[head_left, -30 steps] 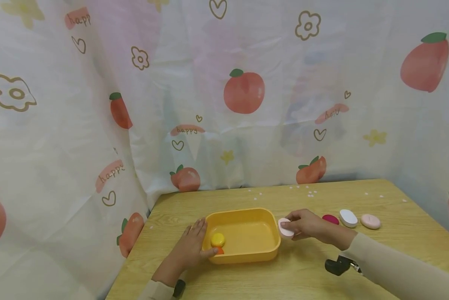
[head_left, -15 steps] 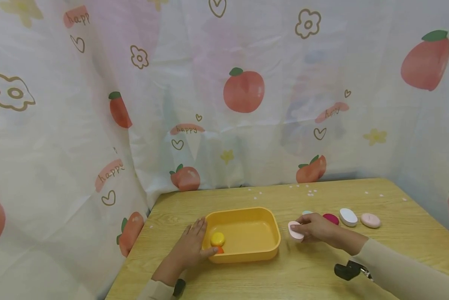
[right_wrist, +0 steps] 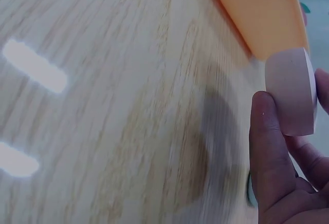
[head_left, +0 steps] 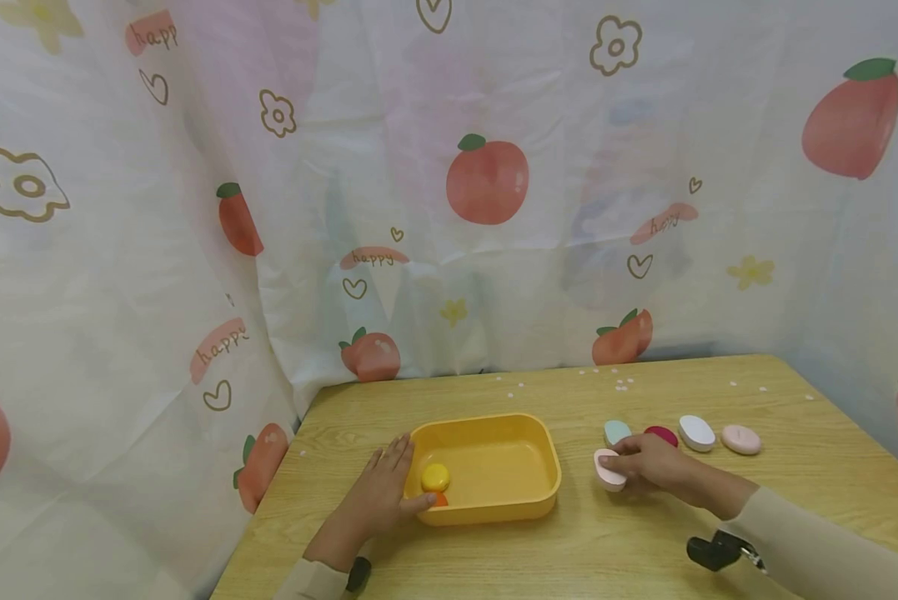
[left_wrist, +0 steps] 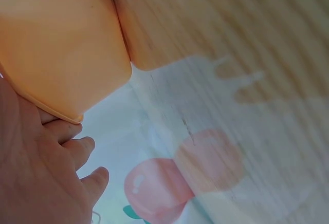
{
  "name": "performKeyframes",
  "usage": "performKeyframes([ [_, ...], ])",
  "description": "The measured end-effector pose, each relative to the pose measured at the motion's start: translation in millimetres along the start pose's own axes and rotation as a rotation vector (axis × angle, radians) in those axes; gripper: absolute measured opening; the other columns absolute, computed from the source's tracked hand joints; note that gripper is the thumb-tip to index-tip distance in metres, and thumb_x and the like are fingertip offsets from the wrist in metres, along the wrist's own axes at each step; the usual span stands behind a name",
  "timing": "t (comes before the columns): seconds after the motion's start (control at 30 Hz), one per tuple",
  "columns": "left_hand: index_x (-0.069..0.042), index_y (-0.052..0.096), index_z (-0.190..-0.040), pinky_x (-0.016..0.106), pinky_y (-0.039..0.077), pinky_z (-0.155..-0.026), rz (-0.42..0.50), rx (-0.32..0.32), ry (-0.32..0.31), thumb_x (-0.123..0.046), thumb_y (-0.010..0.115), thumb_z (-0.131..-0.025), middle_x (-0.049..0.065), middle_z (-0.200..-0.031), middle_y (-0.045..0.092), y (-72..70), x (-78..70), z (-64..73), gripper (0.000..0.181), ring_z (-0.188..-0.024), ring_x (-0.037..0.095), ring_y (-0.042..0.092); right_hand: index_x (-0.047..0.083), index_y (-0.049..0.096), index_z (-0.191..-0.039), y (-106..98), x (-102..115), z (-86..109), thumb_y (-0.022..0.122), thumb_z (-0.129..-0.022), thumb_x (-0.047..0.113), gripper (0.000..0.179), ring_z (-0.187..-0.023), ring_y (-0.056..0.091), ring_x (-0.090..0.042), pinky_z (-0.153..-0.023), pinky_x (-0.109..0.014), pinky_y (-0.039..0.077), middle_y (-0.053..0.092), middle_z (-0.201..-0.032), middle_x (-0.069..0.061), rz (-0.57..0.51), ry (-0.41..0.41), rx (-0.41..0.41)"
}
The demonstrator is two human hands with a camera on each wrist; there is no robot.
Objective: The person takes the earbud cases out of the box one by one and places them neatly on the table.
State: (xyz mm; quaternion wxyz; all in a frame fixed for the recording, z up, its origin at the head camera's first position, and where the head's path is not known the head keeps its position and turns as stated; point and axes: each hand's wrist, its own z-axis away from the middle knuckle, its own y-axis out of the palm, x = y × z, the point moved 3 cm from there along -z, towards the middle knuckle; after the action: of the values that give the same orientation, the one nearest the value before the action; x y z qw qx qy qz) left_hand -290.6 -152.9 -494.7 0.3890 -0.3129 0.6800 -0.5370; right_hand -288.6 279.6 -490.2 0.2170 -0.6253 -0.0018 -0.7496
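With twelve o'clock straight ahead of me, my right hand (head_left: 654, 467) pinches a pale pink piece (head_left: 609, 470) between thumb and fingers, apart from the yellow tub (head_left: 509, 510) at its three o'clock. My left hand (head_left: 377, 492) lies with fingers extended against the tub's nine o'clock end, its thumb over the rim by an orange piece (head_left: 440, 500), with a yellow disc (head_left: 435, 477) inside. From the pink one, a mint piece (head_left: 617, 430) lies toward twelve, and a crimson piece (head_left: 660, 434), a white piece (head_left: 697, 432) and a peach piece (head_left: 741, 439) between one and three.
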Motion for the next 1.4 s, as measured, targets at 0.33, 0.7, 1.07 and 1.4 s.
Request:
performKeyframes([
  [0.33,0.002,0.017,-0.154,0.054,0.014,-0.114,0.004,0.006,0.003,-0.074,0.040,-0.090,0.016,-0.160,0.013,-0.9,-1.1,-0.5,0.102,-0.146,0.030,0.013,-0.015,0.056,-0.116,-14,-10,3.5,0.064,-0.096,0.022,0.043,-0.082,0.066,-0.021,-0.076,-0.042,0.056,0.062,-0.093,-0.010,-0.066,-0.051,0.053],
  [0.7,0.002,0.017,-0.154,0.053,0.012,-0.114,0.012,0.006,-0.003,-0.073,0.041,-0.090,0.014,-0.161,0.012,1.2,0.8,-0.8,0.102,-0.147,0.028,0.012,-0.015,0.054,-0.119,-26,-21,9.2,0.067,-0.094,0.026,0.049,-0.084,0.063,-0.020,-0.074,-0.037,0.056,0.061,-0.095,-0.010,0.000,-0.018,-0.008],
  [1.07,0.003,0.017,-0.154,0.054,0.013,-0.114,0.014,0.003,-0.001,-0.073,0.040,-0.090,0.015,-0.161,0.013,1.1,0.4,-1.8,0.102,-0.146,0.028,0.012,-0.008,0.059,-0.108,-28,-21,17.5,0.066,-0.094,0.025,0.036,-0.079,0.061,-0.018,-0.071,-0.036,0.056,0.060,-0.088,-0.008,0.054,-0.051,0.038],
  [1.4,0.002,0.016,-0.154,0.053,0.013,-0.114,0.004,-0.002,-0.003,-0.074,0.040,-0.089,0.015,-0.160,0.014,1.2,1.1,-1.0,0.103,-0.146,0.028,0.012,-0.009,0.061,-0.106,-27,-22,19.7,0.071,-0.091,0.020,0.034,-0.080,0.059,-0.018,-0.069,-0.037,0.056,0.058,-0.087,-0.007,0.089,-0.072,0.012],
])
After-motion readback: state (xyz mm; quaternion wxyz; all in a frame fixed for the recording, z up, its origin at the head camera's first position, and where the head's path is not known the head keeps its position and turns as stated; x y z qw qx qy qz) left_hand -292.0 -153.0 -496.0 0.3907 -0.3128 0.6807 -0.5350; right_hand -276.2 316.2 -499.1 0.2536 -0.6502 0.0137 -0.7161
